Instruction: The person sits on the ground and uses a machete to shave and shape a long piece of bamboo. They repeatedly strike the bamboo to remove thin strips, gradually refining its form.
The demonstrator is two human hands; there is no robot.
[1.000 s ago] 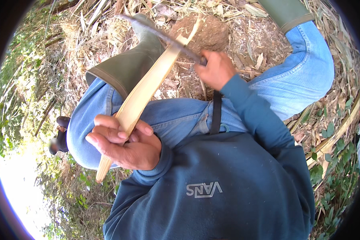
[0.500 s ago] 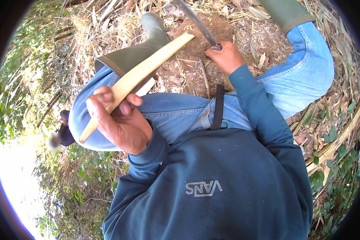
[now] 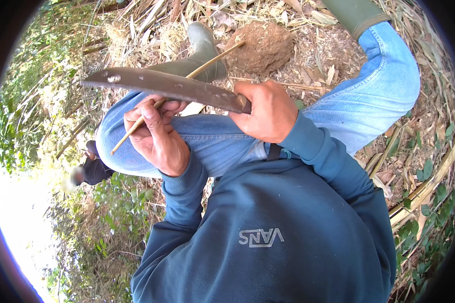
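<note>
My left hand [image 3: 159, 139] grips a split bamboo strip [image 3: 215, 59] between thumb and fingers above my bent left knee. The strip is turned with its narrow edge up, slanting from near my knee toward a clod of earth. My right hand [image 3: 268, 112] is closed around the handle end of a machete [image 3: 167, 90]. Its dark, worn blade points left and crosses over the strip just beyond my left fingers. Whether the blade touches the strip I cannot tell.
A brown clod of earth [image 3: 263, 48] lies between my green rubber boots [image 3: 203, 48]. Dry leaves and chips litter the ground. Bamboo stalks [image 3: 424, 187] lie at the right, by green plants. A person in dark clothing [image 3: 97, 169] is at the far left.
My right hand has come nearer and swung the machete leftward across the bamboo strip. My left hand has turned the strip from its broad face to its narrow edge.
</note>
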